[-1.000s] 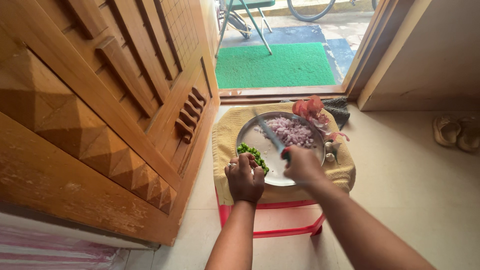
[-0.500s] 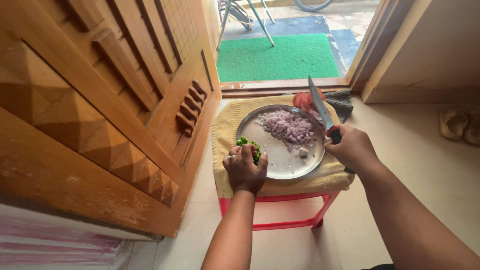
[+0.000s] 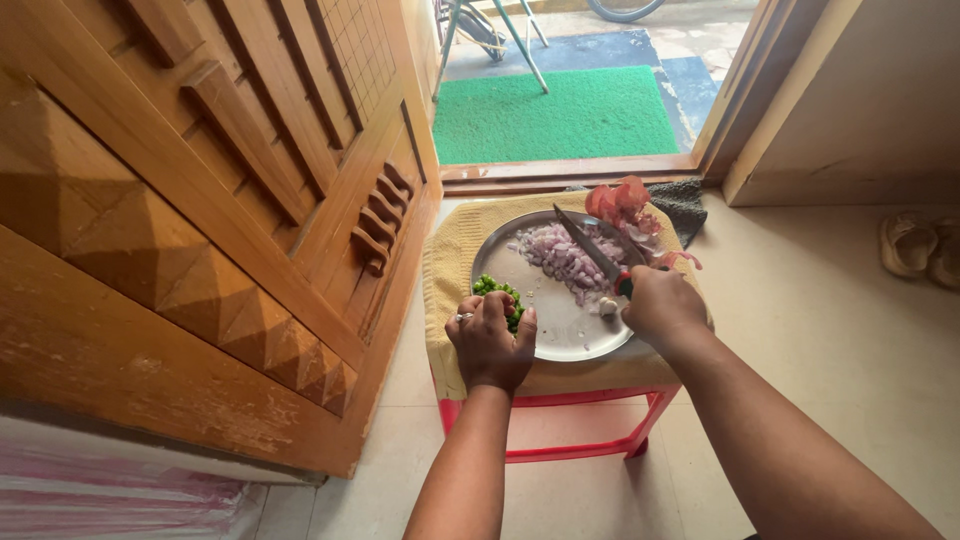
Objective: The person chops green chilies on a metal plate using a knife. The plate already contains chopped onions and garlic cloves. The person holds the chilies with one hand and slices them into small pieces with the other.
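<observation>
Your right hand (image 3: 662, 305) is clenched on the knife (image 3: 592, 248), grip closed round the handle. Half a second ago the blade stood up and off to the right of the steel plate (image 3: 560, 335), clear of the food. Now it's swung back in and lies low across the chopped onion pile (image 3: 560, 255), tip pointing up-left. A second ago it was also over the plate, so this reads as one lift and return, not a put-down.

A small pale piece (image 3: 607, 306), garlic by the look of it, sits on the plate just beside your right knuckles. Can't tell whether the blade touches the onion or hangs just above it.

Your left hand (image 3: 488, 340) hasn't shifted: fingers curled down on the chopped green bits (image 3: 497, 290) at the plate's left rim, a ring showing. It pins or gathers them; can't tell whether it actually grips any.

The plate rests on a yellow cloth (image 3: 450, 270) over a red stool (image 3: 560, 435). Red onion peels (image 3: 620, 203) and a dark rag (image 3: 685, 205) lie at the far edge, near the threshold. Wooden door (image 3: 200, 220) stands open on your left, green mat (image 3: 560, 115) outside, sandals (image 3: 920, 250) on the floor to the right.

My read: cutting work goes on, blade back in the food zone, greens held apart from the onion.
</observation>
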